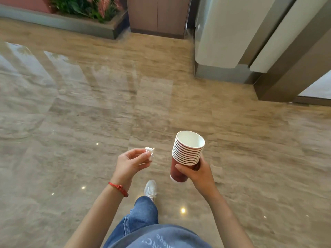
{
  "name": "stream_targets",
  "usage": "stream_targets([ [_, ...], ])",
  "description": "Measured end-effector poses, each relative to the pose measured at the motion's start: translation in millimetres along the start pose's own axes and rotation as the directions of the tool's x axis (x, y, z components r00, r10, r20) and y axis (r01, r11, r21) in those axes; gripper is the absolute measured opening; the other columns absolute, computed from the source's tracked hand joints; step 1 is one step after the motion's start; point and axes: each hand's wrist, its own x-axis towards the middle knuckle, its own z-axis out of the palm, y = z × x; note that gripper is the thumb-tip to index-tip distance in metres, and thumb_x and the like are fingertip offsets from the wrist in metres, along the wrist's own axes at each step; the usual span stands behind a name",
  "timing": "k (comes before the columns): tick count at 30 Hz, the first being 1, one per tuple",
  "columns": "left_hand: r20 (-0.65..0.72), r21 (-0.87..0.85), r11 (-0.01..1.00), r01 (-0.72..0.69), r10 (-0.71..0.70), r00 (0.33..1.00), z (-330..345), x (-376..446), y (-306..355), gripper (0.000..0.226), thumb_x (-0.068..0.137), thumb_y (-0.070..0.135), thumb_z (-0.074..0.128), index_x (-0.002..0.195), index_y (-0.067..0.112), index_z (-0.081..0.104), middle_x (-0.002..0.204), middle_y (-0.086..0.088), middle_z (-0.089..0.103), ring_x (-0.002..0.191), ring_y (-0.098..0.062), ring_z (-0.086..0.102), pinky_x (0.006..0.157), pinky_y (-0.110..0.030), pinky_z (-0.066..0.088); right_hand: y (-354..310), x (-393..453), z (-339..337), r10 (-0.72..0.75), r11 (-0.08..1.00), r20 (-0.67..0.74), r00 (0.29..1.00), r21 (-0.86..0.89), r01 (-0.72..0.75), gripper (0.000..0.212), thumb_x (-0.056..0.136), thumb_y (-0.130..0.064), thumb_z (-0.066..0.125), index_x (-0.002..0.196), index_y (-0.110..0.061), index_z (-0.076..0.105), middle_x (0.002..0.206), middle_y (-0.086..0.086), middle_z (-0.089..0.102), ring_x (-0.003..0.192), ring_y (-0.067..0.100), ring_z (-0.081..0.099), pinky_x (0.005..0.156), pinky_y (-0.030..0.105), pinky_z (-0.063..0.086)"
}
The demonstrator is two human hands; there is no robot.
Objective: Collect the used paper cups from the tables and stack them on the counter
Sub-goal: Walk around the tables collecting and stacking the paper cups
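A stack of several dark red paper cups (186, 154) with white rims and white insides is tilted slightly left, low in the middle of the head view. My right hand (197, 173) grips the stack around its lower part. To the left, my left hand (131, 162) pinches a small crumpled white tissue (150, 153) between thumb and fingertips. A red string bracelet is on my left wrist. Both hands are held out over the floor, apart from each other.
Glossy beige stone floor (89, 113) spreads all around. A planter with green and pink leaves (84, 8) stands at the back left, a brown wooden cabinet (157, 15) at the back centre, white and bronze wall panels (250, 42) on the right. My jeans and one white shoe (150, 187) show below.
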Motion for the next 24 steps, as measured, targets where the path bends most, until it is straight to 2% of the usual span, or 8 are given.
stream_targets([
  [7, 0.039, 0.016, 0.999, -0.038, 0.037, 0.999, 31, 140, 100, 0.004, 0.076, 0.007, 0.069, 0.078, 0.010, 0.070, 0.065, -0.001, 0.072, 0.062, -0.010, 0.068, 0.061, -0.019, 0.056, -60, 155, 15, -0.026, 0.999, -0.037, 0.999, 0.043, 0.027, 0.049, 0.066, 0.004, 0.079, 0.107, -0.007, 0.056, 0.099, 0.003, 0.068, 0.085, 0.005, 0.065, 0.074, 0.018, 0.051],
  [11, 0.058, 0.018, 1.000, -0.018, 0.017, 0.998, 62, 205, 130, 0.003, 0.074, 0.009, 0.071, 0.077, 0.011, 0.071, 0.068, -0.002, 0.073, 0.063, -0.011, 0.068, 0.060, -0.019, 0.056, -77, 229, 7, -0.035, 0.998, -0.056, 0.998, 0.049, 0.037, 0.047, 0.066, 0.004, 0.079, 0.105, -0.012, 0.057, 0.097, -0.001, 0.068, 0.085, 0.002, 0.065, 0.072, 0.017, 0.051],
  [18, 0.055, 0.023, 1.000, -0.013, 0.011, 0.998, 135, 341, 173, 0.005, 0.079, 0.006, 0.066, 0.080, 0.009, 0.070, 0.066, -0.002, 0.072, 0.063, -0.011, 0.068, 0.060, -0.018, 0.056, -100, 386, -24, -0.035, 0.998, -0.067, 0.997, 0.046, 0.038, 0.049, 0.065, 0.004, 0.080, 0.106, -0.002, 0.055, 0.097, 0.007, 0.068, 0.085, 0.008, 0.065, 0.073, 0.020, 0.051],
  [21, 0.036, 0.004, 1.000, -0.024, 0.023, 0.999, 170, 393, 204, 0.005, 0.077, 0.006, 0.067, 0.079, 0.010, 0.071, 0.066, -0.003, 0.072, 0.062, -0.012, 0.068, 0.059, -0.019, 0.055, -124, 457, -42, -0.026, 0.998, -0.054, 0.998, 0.050, 0.029, 0.047, 0.065, 0.003, 0.080, 0.104, -0.007, 0.057, 0.098, 0.006, 0.068, 0.087, 0.012, 0.065, 0.075, 0.023, 0.053],
  [24, 0.013, -0.006, 0.999, -0.043, 0.043, 0.999, 199, 442, 235, 0.007, 0.077, 0.006, 0.067, 0.076, 0.011, 0.071, 0.065, -0.002, 0.072, 0.061, -0.012, 0.068, 0.059, -0.018, 0.055, -151, 523, -57, -0.051, 0.998, -0.027, 0.998, 0.028, 0.051, 0.045, 0.064, 0.004, 0.080, 0.099, -0.013, 0.058, 0.093, -0.001, 0.068, 0.082, 0.003, 0.065, 0.071, 0.017, 0.051],
])
